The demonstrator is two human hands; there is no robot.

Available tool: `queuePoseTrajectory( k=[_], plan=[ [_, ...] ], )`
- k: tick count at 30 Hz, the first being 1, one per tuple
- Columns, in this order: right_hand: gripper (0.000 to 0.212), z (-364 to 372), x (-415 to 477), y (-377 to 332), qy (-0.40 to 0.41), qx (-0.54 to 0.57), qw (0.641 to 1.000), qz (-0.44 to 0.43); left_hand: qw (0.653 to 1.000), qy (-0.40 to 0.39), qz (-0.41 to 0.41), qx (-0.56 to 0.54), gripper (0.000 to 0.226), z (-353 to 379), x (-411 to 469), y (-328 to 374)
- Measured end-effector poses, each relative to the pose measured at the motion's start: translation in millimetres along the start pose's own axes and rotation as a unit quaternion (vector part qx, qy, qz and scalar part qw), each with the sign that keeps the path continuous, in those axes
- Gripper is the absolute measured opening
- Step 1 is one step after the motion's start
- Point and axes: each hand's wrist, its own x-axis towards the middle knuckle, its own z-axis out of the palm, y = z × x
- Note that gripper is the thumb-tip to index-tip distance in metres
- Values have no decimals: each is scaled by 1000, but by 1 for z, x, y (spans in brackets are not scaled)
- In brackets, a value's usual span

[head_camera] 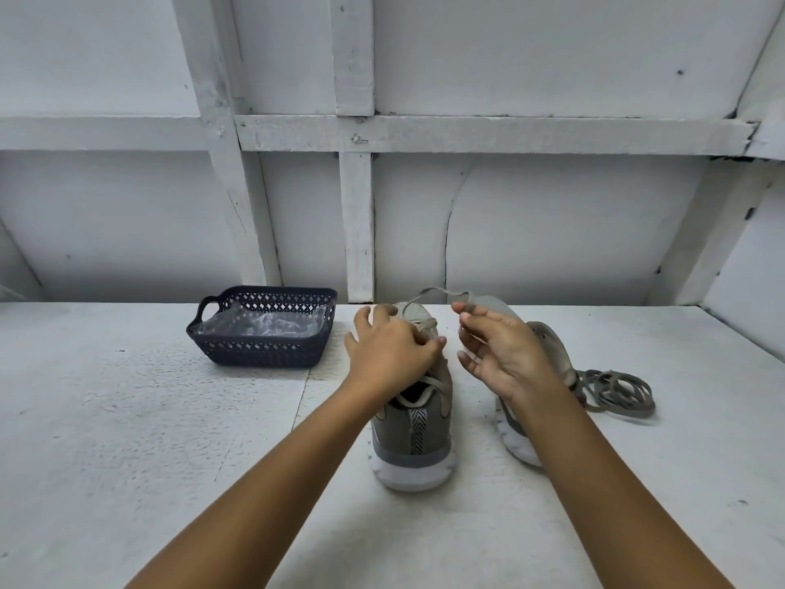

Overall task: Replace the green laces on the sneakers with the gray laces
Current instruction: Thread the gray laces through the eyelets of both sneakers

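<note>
White boards close the background, and on a white table [127,418] two sneakers are set, heels toward the viewer. The left sneaker [418,435] is laced in part. Its pale lace [429,296] is pinched at the eyelets by the left hand [391,350], and the free end is held up by the right hand [501,350], fingers curled. The right sneaker [548,346] seems unlaced, with a loose lace bundle [616,393] just beside it. At least half of the work is judged to remain; the lace colours cannot be told surely.
</note>
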Motion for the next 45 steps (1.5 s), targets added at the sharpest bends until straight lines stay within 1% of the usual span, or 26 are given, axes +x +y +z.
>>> queuePoseTrajectory(
  k=[3, 4, 6, 7, 10, 13, 15, 16, 22, 28, 30, 33, 35, 42, 44, 45],
  plan=[
    [24, 3, 5, 7, 18, -4, 1000, -12, 999, -8, -9, -41, 41, 13, 12, -8],
    [24, 4, 7, 10, 26, -10, 999, -21, 998, -12, -12, -65, 37, 15, 15, -10],
    [21, 6, 10, 16, 46, -20, 998, -40, 991, -17, -23, -131, 21, 18, 16, -14],
    [21, 8, 11, 19, 53, -21, 997, -51, 985, -15, -26, -168, 18, 19, 17, -16],
    [20, 12, 15, 28, 64, -14, 994, -82, 971, -6, -24, -236, 28, 22, 15, -21],
    [21, 15, 20, 37, 68, -8, 991, -111, 964, -10, -26, -263, 22, 24, 14, -23],
    [23, 15, 25, 43, 71, -29, 988, -133, 964, -8, -28, -264, 13, 25, 14, -22],
    [24, 14, 27, 45, 74, -43, 986, -144, 965, -5, -26, -261, 13, 25, 13, -22],
    [25, 11, 36, 54, 101, -73, 977, -174, 966, -7, -17, -258, 16, 22, 8, -19],
    [25, 10, 38, 57, 118, -82, 970, -196, 975, -1, -28, -220, 30, 19, 4, -13],
    [26, 10, 37, 58, 117, -85, 968, -205, 975, 8, -29, -219, 31, 17, 3, -12],
    [29, 11, 36, 60, 122, -115, 960, -225, 984, 38, -1, -175, 27, 17, 5, -11],
    [29, 11, 36, 61, 126, -141, 954, -234, 987, 46, 1, -157, 25, 18, 6, -11],
    [31, 10, 33, 66, 112, -198, 947, -227, 988, 59, 5, -143, 22, 18, 6, -11],
    [32, 11, 31, 68, 98, -206, 948, -224, 987, 60, 7, -149, 21, 18, 6, -10],
    [29, 11, 31, 69, 82, -203, 950, -221, 986, 62, 6, -153, 20, 17, 6, -9]
  ],
)
